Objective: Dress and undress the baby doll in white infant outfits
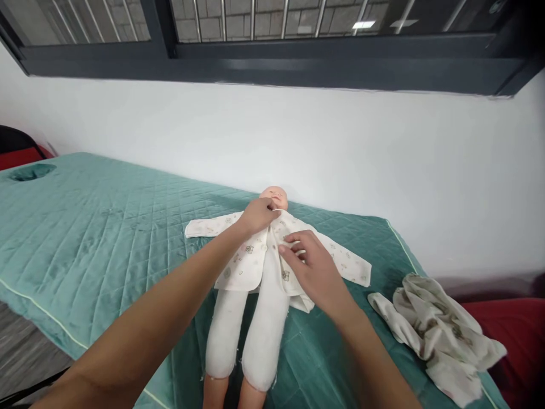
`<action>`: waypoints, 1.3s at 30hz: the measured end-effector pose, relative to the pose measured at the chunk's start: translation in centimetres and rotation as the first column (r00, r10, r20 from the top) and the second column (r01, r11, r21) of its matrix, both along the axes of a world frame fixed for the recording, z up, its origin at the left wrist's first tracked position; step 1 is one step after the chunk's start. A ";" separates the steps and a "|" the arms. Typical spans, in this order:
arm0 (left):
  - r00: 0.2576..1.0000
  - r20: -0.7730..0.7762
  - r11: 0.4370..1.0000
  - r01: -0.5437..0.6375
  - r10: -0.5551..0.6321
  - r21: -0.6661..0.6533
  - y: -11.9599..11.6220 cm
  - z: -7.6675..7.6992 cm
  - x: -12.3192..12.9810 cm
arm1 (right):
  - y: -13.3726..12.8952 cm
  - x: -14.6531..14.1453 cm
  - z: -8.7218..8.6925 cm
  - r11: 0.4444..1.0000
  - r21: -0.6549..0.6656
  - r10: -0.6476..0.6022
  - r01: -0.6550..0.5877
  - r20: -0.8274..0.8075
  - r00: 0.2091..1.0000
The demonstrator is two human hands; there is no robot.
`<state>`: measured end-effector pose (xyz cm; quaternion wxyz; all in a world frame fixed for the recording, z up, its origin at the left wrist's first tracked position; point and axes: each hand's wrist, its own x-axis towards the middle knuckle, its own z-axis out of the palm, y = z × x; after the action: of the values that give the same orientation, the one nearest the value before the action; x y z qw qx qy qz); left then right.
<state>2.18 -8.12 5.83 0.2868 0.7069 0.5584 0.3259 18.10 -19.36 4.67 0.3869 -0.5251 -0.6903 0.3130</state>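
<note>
A baby doll (pixel 276 196) lies on its back on the green quilted cover, its head toward the wall. It wears a white patterned jacket (pixel 349 262) with both sleeves spread out, and its legs (pixel 266 341) are white down to bare lower ends. The jacket front hangs partly apart below the chest. At the doll's neck, my left hand (pixel 258 216) is closed on the jacket's collar edge. My right hand (pixel 313 267) is over the jacket's right-hand front panel, its fingers curled and apart, with nothing visible between them.
Crumpled white patterned clothing (pixel 443 335) lies at the right edge of the green cover (pixel 106 227). The cover has a round hole (pixel 33 172) at far left. Behind are a white wall (pixel 361 153) and a dark window frame (pixel 276 65). Red items (pixel 515 335) stand at both sides.
</note>
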 end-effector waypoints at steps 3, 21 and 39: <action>0.996 0.051 0.997 -0.075 0.076 -0.016 0.6 -0.2 0.1 | -0.1 0.9 0.7 1.000 -0.006 -0.007 0.010 0.276 0.961; 0.928 0.329 0.983 -0.181 0.176 -0.015 0.6 -1.7 0.1 | 0.2 -1.1 -1.4 0.913 0.300 0.217 -0.277 0.220 0.951; 0.981 0.033 0.961 -0.193 0.190 0.199 -15.9 -11.1 -10.1 | -4.2 0.3 -6.5 0.968 0.227 0.091 -0.103 0.063 0.994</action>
<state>-7.88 -24.06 -5.30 0.1848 0.6728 0.5863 0.4118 18.41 -23.52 -1.84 0.4112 -0.4502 -0.7567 0.2358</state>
